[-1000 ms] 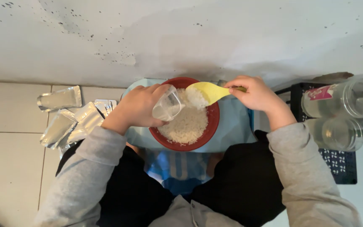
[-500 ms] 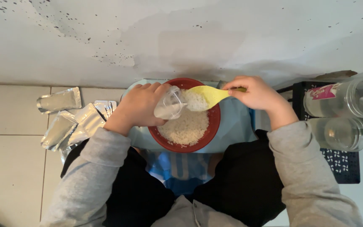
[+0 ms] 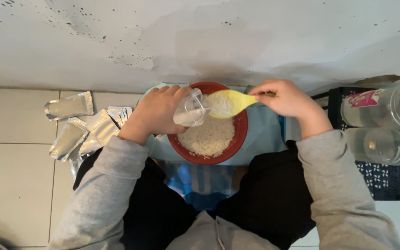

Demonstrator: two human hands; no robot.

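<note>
Glossy silver foil pouches (image 3: 77, 127) at left – clear plastic jars (image 3: 380, 125) at right; red plastic bowl (image 3: 230, 153), matt white rice (image 3: 207, 136), smooth tiles (image 3: 10, 115).

Yellow scoop (image 3: 230, 103) now tipped against the clear pouch (image 3: 190, 111) mouth, rice sliding in, pouch fuller

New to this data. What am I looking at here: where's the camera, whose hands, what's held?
One picture, taken from a camera on a person's head, looking straight down at their own two bare hands and lap. The left hand holds a small clear pouch, tilted over a red bowl of white rice. The right hand holds a yellow scoop loaded with rice at the pouch's mouth. On the tiled floor lie silver pouches to the left and two clear jars to the right.
</note>
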